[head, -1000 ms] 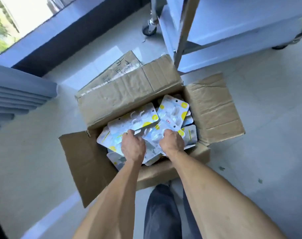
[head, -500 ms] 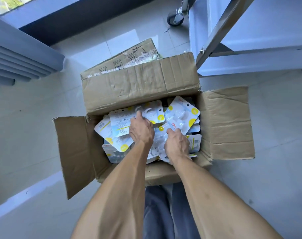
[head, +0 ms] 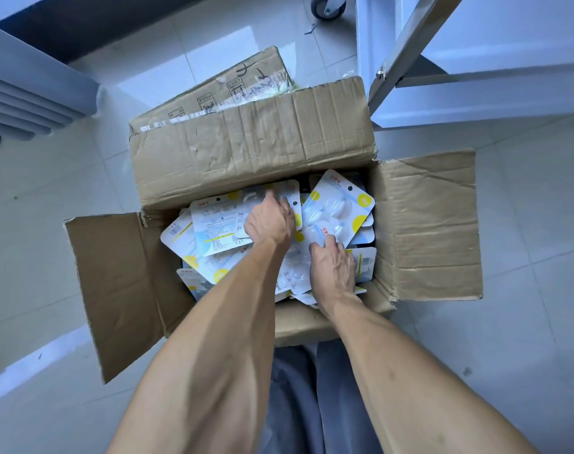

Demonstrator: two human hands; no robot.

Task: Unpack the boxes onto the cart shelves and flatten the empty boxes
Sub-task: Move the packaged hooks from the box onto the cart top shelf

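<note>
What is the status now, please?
Both hands in open box. Left hand and right hand grip blister packs. Nothing blocks.

Cart [head: 475, 103]: cut off by top and right edges; one caster only.
Second box [head: 220, 90]: lower part hidden behind the open box's far flap [head: 249, 149].
Packet [head: 339, 204] print: too small to read.
Left hand [head: 269, 221] fingers: blurred.
Lower packets: buried.

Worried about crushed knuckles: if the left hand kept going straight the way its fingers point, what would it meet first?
Probably the box's far flap, beyond the blister packs under the left hand; depth is unclear.
</note>
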